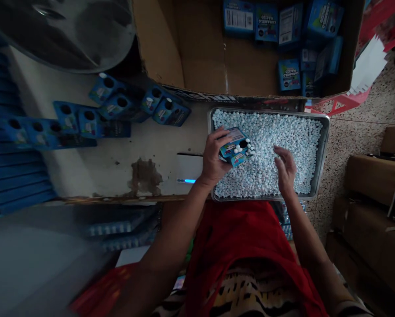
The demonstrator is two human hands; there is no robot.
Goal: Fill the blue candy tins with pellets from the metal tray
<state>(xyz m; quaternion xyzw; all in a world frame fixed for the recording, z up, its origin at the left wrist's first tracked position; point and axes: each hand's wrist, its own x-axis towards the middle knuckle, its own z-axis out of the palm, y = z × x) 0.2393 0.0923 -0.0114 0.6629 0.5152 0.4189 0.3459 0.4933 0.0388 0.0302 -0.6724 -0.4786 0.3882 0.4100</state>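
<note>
A small blue carton (239, 159) with a round hole is held in my left hand (213, 154), fingers wrapped round it. Several white candies lie on its face beside the hole. It is tilted over the left part of a metal tray (325, 154) filled with small white and pale blue candies (266, 176). My right hand (286, 166) hovers over the right half of the candies, fingers apart and slightly curled, with nothing visible in it. Left of the tray, a flat white scale (188, 166) with a lit blue display is partly hidden by my left hand.
Several blue cartons with round holes (92, 121) stand on the table at left. Behind the tray is a cardboard box (204, 53) holding blue cartons. A large metal bowl (75, 35) sits back left; brown boxes (365, 185) are at right.
</note>
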